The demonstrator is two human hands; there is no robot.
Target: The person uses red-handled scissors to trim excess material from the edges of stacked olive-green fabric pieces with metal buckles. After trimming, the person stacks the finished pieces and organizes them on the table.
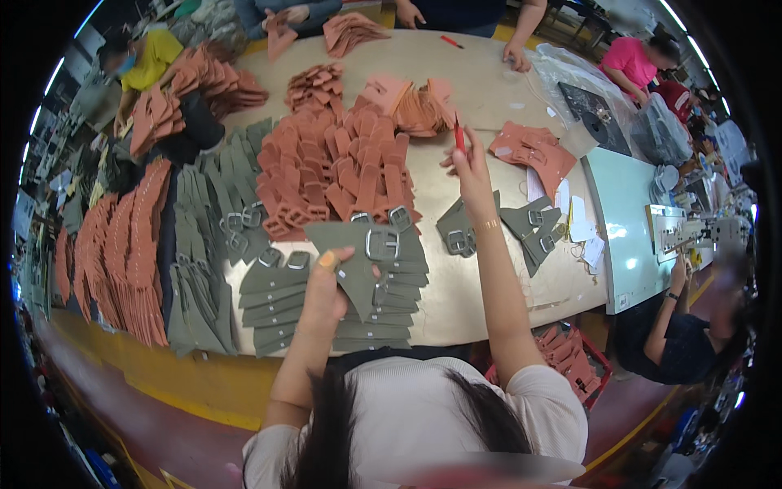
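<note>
Looking down in the head view, I see the left hand (330, 292) pinching a grey-green buckled piece (342, 243) between thumb and fingers, held over a stack of similar pieces (273, 308) at the table's (452, 301) near edge. The right hand (471, 173), raised above the tabletop, grips a slim red tool (459, 138), its point up. Below the table on the right, a red crate (608, 369) holds orange-brown pieces (568, 359). Beyond the table's right end sits a see-through bag (656, 134); its contents I can't make out.
</note>
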